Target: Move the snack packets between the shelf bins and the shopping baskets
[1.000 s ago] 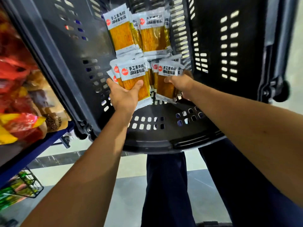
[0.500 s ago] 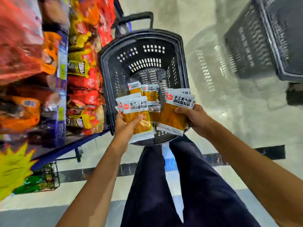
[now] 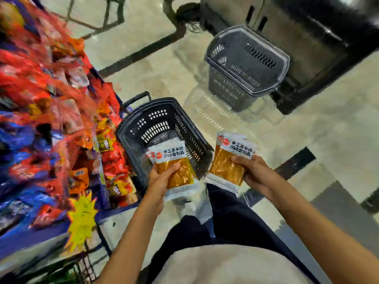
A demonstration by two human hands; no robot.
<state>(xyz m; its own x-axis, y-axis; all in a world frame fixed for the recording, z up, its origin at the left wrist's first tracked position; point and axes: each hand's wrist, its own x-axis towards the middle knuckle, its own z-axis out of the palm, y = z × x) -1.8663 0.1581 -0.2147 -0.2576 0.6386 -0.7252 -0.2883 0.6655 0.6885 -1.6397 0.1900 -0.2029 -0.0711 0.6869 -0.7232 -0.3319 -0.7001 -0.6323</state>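
My left hand (image 3: 160, 181) grips orange snack packets (image 3: 174, 167) with white printed tops, held above the near edge of a dark shopping basket (image 3: 196, 138) on the floor. My right hand (image 3: 256, 174) grips more of the same orange packets (image 3: 227, 162), to the right of that basket and over the floor. More white packets show blurred at the bottom of the near basket. A second dark basket (image 3: 246, 64) stands further off at the upper right. The shelf bins (image 3: 53, 124) with red and orange snacks run along the left.
A yellow starburst price tag (image 3: 82, 218) hangs on the blue shelf edge. A dark cabinet (image 3: 317, 48) stands behind the far basket. Pale tiled floor with dark stripes lies between the baskets. My dark trousers (image 3: 225, 220) fill the lower middle. The shelf side is blurred.
Both hands have lifted the packets out of the near basket and drawn back. The view has pulled up and away, so the far basket and cabinet now show.
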